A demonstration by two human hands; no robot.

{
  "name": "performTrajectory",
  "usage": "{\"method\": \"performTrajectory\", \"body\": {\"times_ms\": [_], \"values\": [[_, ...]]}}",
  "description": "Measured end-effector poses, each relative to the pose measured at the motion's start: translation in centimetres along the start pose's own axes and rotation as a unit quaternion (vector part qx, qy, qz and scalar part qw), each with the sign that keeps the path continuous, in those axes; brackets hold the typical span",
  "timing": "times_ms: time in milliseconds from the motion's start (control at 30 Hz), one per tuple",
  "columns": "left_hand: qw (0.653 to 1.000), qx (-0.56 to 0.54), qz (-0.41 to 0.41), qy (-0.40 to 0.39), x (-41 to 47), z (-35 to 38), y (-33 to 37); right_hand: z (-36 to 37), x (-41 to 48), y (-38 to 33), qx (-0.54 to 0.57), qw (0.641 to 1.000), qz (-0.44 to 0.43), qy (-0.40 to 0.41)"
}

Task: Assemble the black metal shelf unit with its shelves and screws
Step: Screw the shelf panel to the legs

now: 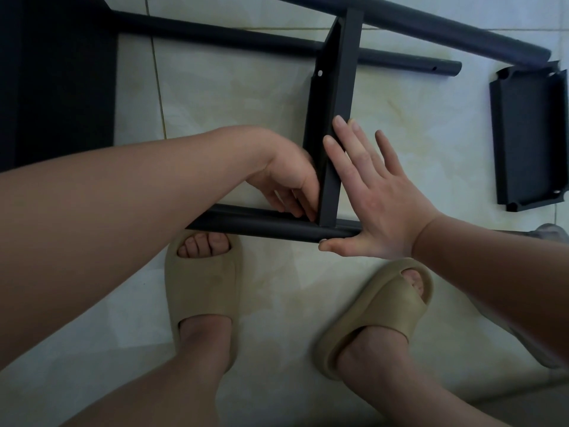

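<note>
Shelf [338,87] and tube [268,224]: smooth matt black metal. Floor tiles [246,97]: glossy, pale, faintly marbled, with dull grout lines. My slides [200,291]: matt beige foam, soft-looking, slightly grained surface.

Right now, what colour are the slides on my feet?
The slides are plain beige, shown best in the head view.

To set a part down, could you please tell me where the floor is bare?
Bare tile lies between the upright shelf and loose shelf, also between dark mat and upright shelf. Crowded at the near tube, around left hand and right hand.
</note>
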State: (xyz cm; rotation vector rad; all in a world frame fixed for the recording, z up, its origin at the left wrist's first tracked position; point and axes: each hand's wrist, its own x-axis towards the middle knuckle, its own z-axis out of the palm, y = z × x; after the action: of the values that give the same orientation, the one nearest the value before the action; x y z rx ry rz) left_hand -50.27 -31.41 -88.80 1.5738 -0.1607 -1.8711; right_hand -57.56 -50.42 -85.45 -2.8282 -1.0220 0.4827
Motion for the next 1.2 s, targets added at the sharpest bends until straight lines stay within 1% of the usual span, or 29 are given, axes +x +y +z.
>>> {"method": "performTrajectory", "body": {"times_ms": [200,533,833,1200], "values": [[1.0,0.02,-0.01,-0.016,0.2,-0.2,0.7,0.0,0.0,0.0,0.002,1.0,0.0,-0.001],[1.0,-0.006,-0.01,-0.027,-0.3,-0.5,-0.1,0.1,0.0,0.1,0.003,1.0,0.001,-0.004],[1.0,0.018,0.001,-0.014,0.2,-0.2,0.0,0.1,0.0,0.0,0.006,1.0,0.001,-0.001],[1.0,0.001,-0.007,-0.017,-0.3,-0.2,-0.1,0.0,0.0,0.0,0.008,1.0,0.001,-0.003]]}}
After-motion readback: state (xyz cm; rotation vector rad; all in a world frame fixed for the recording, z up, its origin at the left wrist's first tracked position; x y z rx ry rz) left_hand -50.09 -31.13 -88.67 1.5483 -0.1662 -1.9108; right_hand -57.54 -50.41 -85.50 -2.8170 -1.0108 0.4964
